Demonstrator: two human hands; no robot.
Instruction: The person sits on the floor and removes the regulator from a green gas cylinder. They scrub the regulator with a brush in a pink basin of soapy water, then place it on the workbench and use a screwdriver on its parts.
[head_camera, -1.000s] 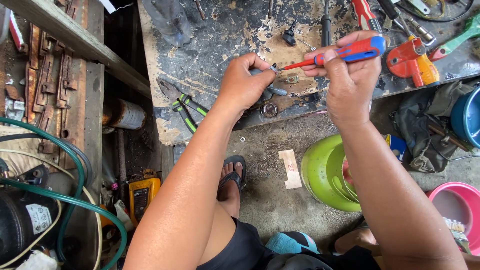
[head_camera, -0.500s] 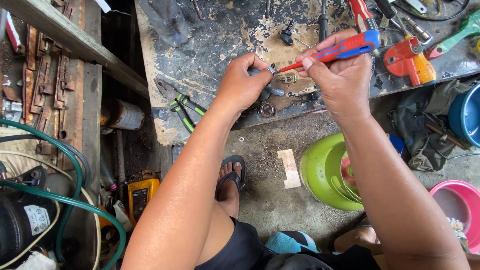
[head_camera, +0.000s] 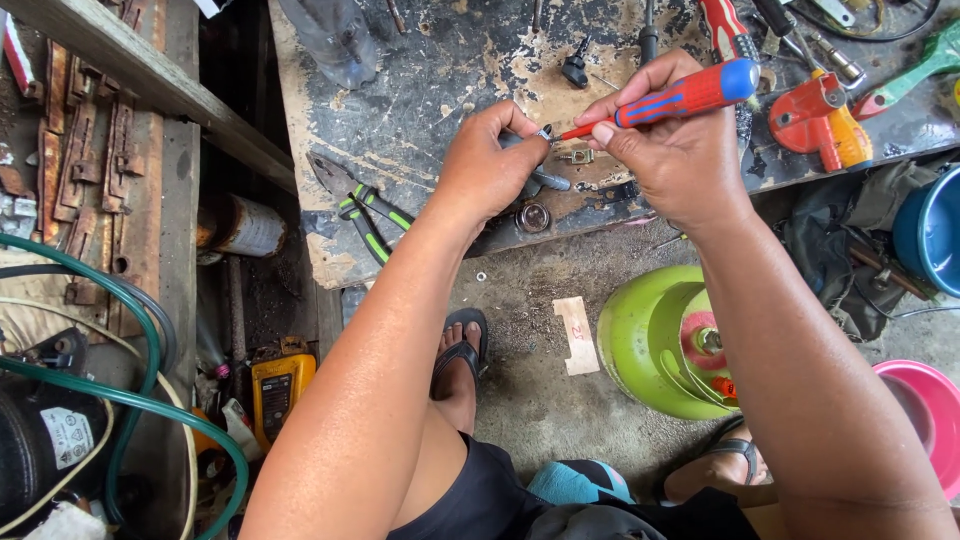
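Two closed grips, left hand (head_camera: 492, 160) pinching small part (head_camera: 543, 133), right hand (head_camera: 672, 150) gripping screwdriver (head_camera: 672, 99)

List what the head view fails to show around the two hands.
- Small metal part in the left hand: mostly hidden by the closed fingers.
- Tip of the red-and-blue-handled screwdriver in the right hand: too small to tell its type.
- Green plastic-handled tool: cut off by the right edge.

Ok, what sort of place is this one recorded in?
Most likely a small repair workshop. A worn, paint-flaked workbench is strewn with hand tools, green-handled pliers among them, and a green gas cylinder stands on the concrete floor. The right hand holds a red screwdriver.
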